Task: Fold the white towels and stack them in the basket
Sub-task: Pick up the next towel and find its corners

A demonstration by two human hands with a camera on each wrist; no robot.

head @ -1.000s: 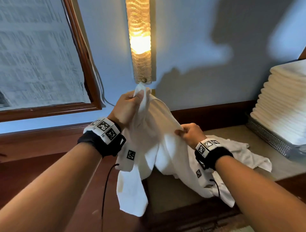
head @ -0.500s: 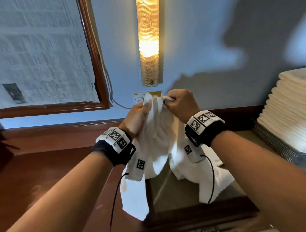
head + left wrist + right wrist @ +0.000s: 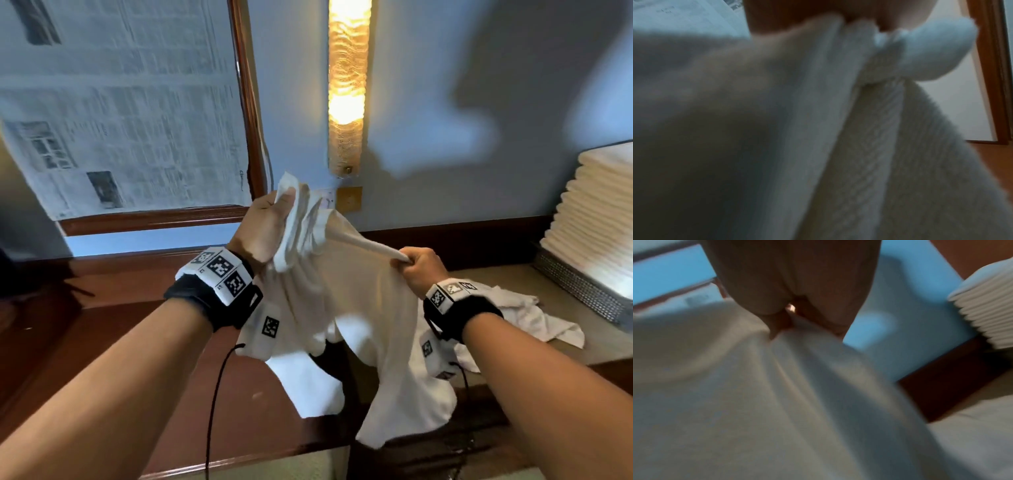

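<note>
A white towel [image 3: 346, 308] hangs in the air between my two hands, above the counter. My left hand [image 3: 270, 226] grips a bunched corner of it, raised in front of the wall. My right hand [image 3: 416, 267] pinches the towel's top edge lower and to the right, pulling it taut. In the left wrist view the towel [image 3: 869, 129] fills the frame under my fingers [image 3: 818, 9]. In the right wrist view the towel [image 3: 777, 402] drapes down from my fingers [image 3: 797, 288]. A tall stack of folded white towels [image 3: 596, 222] sits in a metal mesh basket [image 3: 579, 291] at the far right.
Another crumpled white towel [image 3: 534, 318] lies on the beige counter [image 3: 513, 277] behind my right wrist. A lit wall lamp [image 3: 349, 85] hangs straight ahead. A wood-framed panel covered with newspaper [image 3: 120, 102] fills the upper left. Dark wooden surface [image 3: 102, 325] lies at left.
My right hand, which was up beside my left at the towel's corner, has slid down and to the right along the edge, spreading the towel. My left hand stays raised.
</note>
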